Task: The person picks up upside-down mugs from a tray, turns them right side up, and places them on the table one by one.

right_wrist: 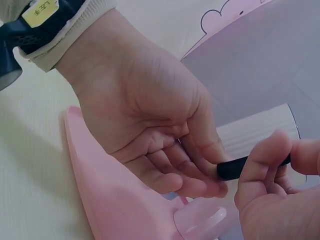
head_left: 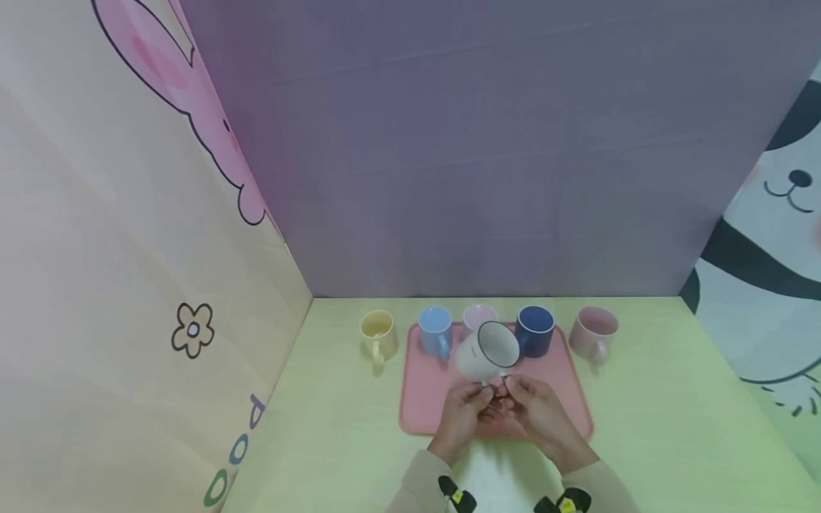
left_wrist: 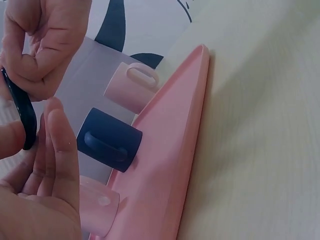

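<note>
A white mug (head_left: 473, 358) with a dark rim and a black handle (left_wrist: 22, 112) is held tilted above the pink tray (head_left: 423, 399). My left hand (head_left: 460, 417) pinches one end of the handle between thumb and fingers. At the handle's other end, my right hand (head_left: 544, 415) also pinches it. On the tray behind the mug are a light blue mug (head_left: 435, 329), a pale pink mug (head_left: 477, 315), partly hidden, and a navy mug (head_left: 535, 331). The right wrist view shows the white mug's ribbed side (right_wrist: 255, 125).
A yellow mug (head_left: 378, 335) stands on the table left of the tray. Right of the tray stands a dusky pink mug (head_left: 590, 335). A grey wall (head_left: 481, 178) rises behind the pale table (head_left: 667, 413), with printed panels on both sides.
</note>
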`<state>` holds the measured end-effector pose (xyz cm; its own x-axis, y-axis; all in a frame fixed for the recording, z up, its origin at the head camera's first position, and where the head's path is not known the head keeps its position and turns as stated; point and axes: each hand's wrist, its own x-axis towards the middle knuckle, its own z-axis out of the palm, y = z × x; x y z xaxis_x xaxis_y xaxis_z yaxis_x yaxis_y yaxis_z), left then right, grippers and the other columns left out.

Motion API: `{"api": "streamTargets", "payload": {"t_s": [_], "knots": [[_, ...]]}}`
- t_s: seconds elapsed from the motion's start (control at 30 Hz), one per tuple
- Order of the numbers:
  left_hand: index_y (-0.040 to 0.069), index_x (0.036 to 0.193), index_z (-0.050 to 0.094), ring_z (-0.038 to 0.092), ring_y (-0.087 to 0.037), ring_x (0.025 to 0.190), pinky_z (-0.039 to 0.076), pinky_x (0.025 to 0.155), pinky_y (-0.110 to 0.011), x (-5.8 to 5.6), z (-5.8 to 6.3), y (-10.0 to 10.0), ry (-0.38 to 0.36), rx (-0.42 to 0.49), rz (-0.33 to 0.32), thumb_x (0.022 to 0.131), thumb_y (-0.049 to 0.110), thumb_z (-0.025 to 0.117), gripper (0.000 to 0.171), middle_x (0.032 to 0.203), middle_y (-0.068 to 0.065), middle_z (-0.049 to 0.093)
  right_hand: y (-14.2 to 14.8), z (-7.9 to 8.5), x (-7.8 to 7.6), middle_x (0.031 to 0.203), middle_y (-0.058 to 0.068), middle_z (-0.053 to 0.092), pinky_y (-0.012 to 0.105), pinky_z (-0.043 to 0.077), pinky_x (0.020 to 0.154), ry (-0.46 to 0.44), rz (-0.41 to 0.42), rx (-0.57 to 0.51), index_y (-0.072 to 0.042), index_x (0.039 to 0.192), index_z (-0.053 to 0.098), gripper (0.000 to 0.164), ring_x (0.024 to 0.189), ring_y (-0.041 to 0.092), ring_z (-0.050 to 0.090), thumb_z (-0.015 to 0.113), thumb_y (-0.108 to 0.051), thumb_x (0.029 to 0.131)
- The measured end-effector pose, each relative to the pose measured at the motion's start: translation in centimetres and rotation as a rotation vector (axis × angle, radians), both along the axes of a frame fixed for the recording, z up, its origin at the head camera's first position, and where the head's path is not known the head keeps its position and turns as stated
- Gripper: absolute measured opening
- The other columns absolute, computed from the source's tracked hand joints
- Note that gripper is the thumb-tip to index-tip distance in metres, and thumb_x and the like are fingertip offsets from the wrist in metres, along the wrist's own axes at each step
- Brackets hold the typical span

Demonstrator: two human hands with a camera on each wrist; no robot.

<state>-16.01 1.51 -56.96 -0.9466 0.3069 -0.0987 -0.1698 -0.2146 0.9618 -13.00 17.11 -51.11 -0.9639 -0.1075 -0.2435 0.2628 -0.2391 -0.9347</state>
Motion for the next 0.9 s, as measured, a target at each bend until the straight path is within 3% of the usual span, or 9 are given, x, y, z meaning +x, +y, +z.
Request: {"api": "streamTargets", "payload": {"t_s": [0.2, 0.37, 0.67, 0.9], "knots": [[0.002, 0.101, 0.074, 0.074, -0.021, 0.081, 0.064, 0.075, -0.037, -0.3, 0.0, -0.3, 0.018, -0.109, 0.057, 0.098, 0.026, 0.069, 0.025, 0.092, -0.011, 0.077, 0.2, 0.2, 0.1, 0.091, -0.004, 0.062, 0.017, 0.047, 0.067, -0.013, -0.048, 0.017, -0.004, 0.103, 0.065, 0.024, 0.076, 0.006, 0.051, 0.045, -0.014, 0.11], [0.003, 0.106, 0.073, 0.075, -0.028, 0.084, 0.063, 0.078, -0.047, -0.5, 0.1, -1.0, 0.011, -0.115, 0.093, 0.099, 0.028, 0.067, 0.027, 0.095, -0.012, 0.076, 1.1, 0.0, 0.0, 0.093, -0.005, 0.061, 0.018, 0.045, 0.066, -0.003, -0.055, 0.04, -0.005, 0.105, 0.066, 0.025, 0.077, 0.007, 0.049, 0.045, -0.018, 0.11], [0.001, 0.112, 0.071, 0.073, -0.018, 0.08, 0.063, 0.073, -0.033, -1.6, -0.1, -2.7, -0.005, -0.107, 0.107, 0.1, 0.026, 0.065, 0.028, 0.101, -0.017, 0.074, 1.9, -0.1, 0.0, 0.092, -0.005, 0.061, 0.017, 0.045, 0.066, -0.004, -0.092, 0.034, -0.005, 0.107, 0.066, 0.024, 0.077, 0.006, 0.048, 0.045, -0.017, 0.11], [-0.003, 0.12, 0.068, 0.074, -0.02, 0.084, 0.063, 0.079, -0.035, -1.9, 0.4, -3.7, 0.007, -0.165, 0.123, 0.101, 0.025, 0.063, 0.034, 0.102, -0.016, 0.075, 3.0, -0.3, 0.0, 0.09, -0.005, 0.059, 0.018, 0.043, 0.065, -0.014, -0.132, 0.062, -0.006, 0.103, 0.066, 0.027, 0.075, 0.006, 0.046, 0.042, -0.017, 0.111]]}}
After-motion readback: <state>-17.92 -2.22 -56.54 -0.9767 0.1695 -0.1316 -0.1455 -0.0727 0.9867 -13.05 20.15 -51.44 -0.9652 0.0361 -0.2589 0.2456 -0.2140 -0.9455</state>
